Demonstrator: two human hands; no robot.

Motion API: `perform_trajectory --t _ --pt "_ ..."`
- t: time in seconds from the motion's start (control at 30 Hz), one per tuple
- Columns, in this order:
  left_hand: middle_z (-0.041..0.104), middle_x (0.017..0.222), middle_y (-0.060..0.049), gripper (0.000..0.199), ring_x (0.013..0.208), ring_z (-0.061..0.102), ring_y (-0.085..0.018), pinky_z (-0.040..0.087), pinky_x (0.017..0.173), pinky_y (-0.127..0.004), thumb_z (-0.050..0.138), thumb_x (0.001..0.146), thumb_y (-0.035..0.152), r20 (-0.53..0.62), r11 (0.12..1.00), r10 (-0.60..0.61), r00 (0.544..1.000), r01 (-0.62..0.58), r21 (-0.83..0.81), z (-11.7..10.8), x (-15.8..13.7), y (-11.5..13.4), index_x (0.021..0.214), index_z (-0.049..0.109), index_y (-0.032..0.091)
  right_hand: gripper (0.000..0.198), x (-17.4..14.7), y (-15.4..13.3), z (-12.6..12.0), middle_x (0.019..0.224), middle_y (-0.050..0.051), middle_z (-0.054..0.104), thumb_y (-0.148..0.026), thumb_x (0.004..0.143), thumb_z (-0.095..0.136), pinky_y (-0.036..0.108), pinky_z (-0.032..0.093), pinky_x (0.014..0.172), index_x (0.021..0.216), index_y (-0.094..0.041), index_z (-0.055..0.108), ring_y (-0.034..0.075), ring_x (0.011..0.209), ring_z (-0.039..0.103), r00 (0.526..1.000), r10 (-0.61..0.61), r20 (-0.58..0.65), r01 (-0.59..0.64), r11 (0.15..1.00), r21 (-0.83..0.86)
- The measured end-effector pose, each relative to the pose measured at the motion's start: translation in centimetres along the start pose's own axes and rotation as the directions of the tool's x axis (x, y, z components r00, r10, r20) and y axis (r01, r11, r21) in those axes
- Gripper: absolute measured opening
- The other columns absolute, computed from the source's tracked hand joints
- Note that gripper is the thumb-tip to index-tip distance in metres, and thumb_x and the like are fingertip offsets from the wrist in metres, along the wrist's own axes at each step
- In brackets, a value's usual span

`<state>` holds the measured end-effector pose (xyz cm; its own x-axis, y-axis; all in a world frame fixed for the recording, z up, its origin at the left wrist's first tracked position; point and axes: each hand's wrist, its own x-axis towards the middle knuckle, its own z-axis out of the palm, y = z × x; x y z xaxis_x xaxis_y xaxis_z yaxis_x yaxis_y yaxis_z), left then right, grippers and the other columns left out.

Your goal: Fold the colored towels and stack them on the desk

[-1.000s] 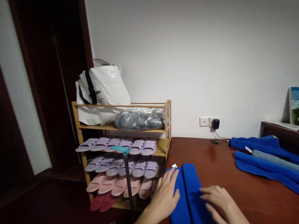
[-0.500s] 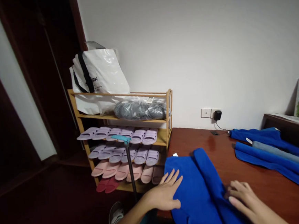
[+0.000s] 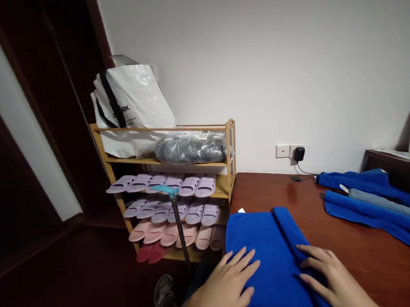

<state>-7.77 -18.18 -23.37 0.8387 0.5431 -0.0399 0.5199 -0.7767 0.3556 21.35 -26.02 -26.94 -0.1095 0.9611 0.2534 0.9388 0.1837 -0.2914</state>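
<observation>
A blue towel lies on the reddish-brown table, with a strip folded over along its right side. My left hand rests on its left part, palm down and fingers spread. On the folded strip lies my right hand, its fingers apart and touching the cloth. The towel's near end runs out of the bottom of the view. Farther right are a rolled blue towel, a grey-blue rolled towel and another blue towel behind them.
A wooden shoe rack left of the table bears several rows of slippers, a white bag and a plastic-wrapped grey bundle. A blue-topped pole stands before it. A black plug sits in the wall socket.
My right hand has moved slightly left and its fingers have opened out onto the fold. The folded strip lies flatter and straighter. My left hand has slid nearer to me.
</observation>
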Motion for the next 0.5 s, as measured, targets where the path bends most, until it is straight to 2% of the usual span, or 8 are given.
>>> perform_trajectory --t 0.07,0.13,0.2,0.27,0.33,0.4,0.43,0.5 --pt "0.024 0.15 0.006 0.057 0.137 0.023 -0.027 0.021 0.111 -0.052 0.048 0.09 0.026 0.003 1.0 -0.016 1.0 0.017 -0.025 -0.9 -2.8 -1.3 0.141 0.03 0.043 0.033 -1.4 3.4 -0.3 0.134 0.001 0.05 -0.053 0.085 0.046 0.041 0.044 0.099 0.099 -0.032 0.068 0.022 0.118 0.05 0.996 0.05 -0.071 -0.051 0.999 -0.018" --pt "0.027 0.149 0.008 0.051 0.136 0.026 -0.027 0.022 0.11 -0.053 0.049 0.092 0.034 0.039 0.997 -0.055 0.998 0.057 -0.05 -2.1 -5.0 -2.2 0.139 0.032 0.045 0.032 -2.8 6.4 -1.2 0.132 0.0 0.051 -0.053 0.084 0.048 0.041 0.045 0.098 0.1 -0.034 0.068 0.023 0.117 0.051 0.988 0.078 -0.13 -0.084 0.995 -0.045" --pt "0.028 0.148 0.007 0.046 0.136 0.026 -0.028 0.022 0.11 -0.055 0.045 0.094 0.045 0.039 0.993 -0.107 0.993 0.109 -0.05 -3.0 -5.7 -2.5 0.139 0.034 0.044 0.034 -3.6 7.9 -2.3 0.13 0.001 0.054 -0.054 0.083 0.049 0.042 0.047 0.095 0.102 -0.034 0.068 0.024 0.114 0.054 0.971 0.1 -0.218 -0.119 0.99 -0.071" --pt "0.027 0.149 0.005 0.046 0.137 0.024 -0.027 0.022 0.11 -0.053 0.037 0.096 0.05 -0.042 0.989 -0.147 0.988 0.146 -0.028 -3.1 -4.6 -2.1 0.14 0.034 0.04 0.037 -3.5 7.3 -3.2 0.129 0.001 0.054 -0.054 0.084 0.047 0.043 0.048 0.094 0.107 -0.033 0.066 0.024 0.114 0.054 0.94 0.088 -0.329 -0.124 0.988 -0.09" --pt "0.024 0.151 0.003 0.048 0.138 0.022 -0.025 0.022 0.112 -0.049 0.031 0.097 0.05 -0.161 0.989 -0.144 0.976 0.147 0.004 -2.2 -2.0 -1.5 0.143 0.031 0.035 0.038 -2.5 4.8 -3.5 0.133 0.0 0.051 -0.052 0.086 0.044 0.044 0.046 0.098 0.115 -0.033 0.061 0.023 0.119 0.05 0.932 0.027 -0.362 -0.073 0.991 -0.114" --pt "0.02 0.152 0.0 0.052 0.139 0.019 -0.024 0.021 0.113 -0.046 0.03 0.098 0.049 -0.233 0.991 -0.11 0.966 0.124 0.044 -0.5 0.9 -1.0 0.145 0.027 0.029 0.042 -1.2 1.8 -3.1 0.138 -0.002 0.045 -0.051 0.088 0.042 0.045 0.043 0.101 0.125 -0.036 0.053 0.022 0.124 0.046 0.971 -0.05 -0.235 0.015 0.989 -0.147" --pt "0.018 0.153 -0.002 0.055 0.139 0.016 -0.025 0.02 0.113 -0.047 0.031 0.097 0.051 -0.253 0.99 -0.106 0.962 0.126 0.065 0.4 2.2 -0.9 0.146 0.025 0.026 0.045 -0.6 0.6 -2.6 0.14 -0.002 0.041 -0.053 0.088 0.041 0.045 0.043 0.1 0.13 -0.038 0.047 0.022 0.125 0.045 0.989 -0.076 -0.126 0.055 0.986 -0.159" --pt "0.016 0.153 -0.004 0.061 0.139 0.015 -0.028 0.02 0.112 -0.051 0.033 0.094 0.055 -0.241 0.987 -0.105 0.965 0.131 0.095 2.0 4.0 -1.2 0.147 0.022 0.025 0.054 0.2 -0.2 -1.4 0.141 -0.001 0.037 -0.059 0.086 0.038 0.046 0.044 0.098 0.135 -0.037 0.04 0.023 0.125 0.043 0.994 -0.074 0.086 0.088 0.982 -0.167"
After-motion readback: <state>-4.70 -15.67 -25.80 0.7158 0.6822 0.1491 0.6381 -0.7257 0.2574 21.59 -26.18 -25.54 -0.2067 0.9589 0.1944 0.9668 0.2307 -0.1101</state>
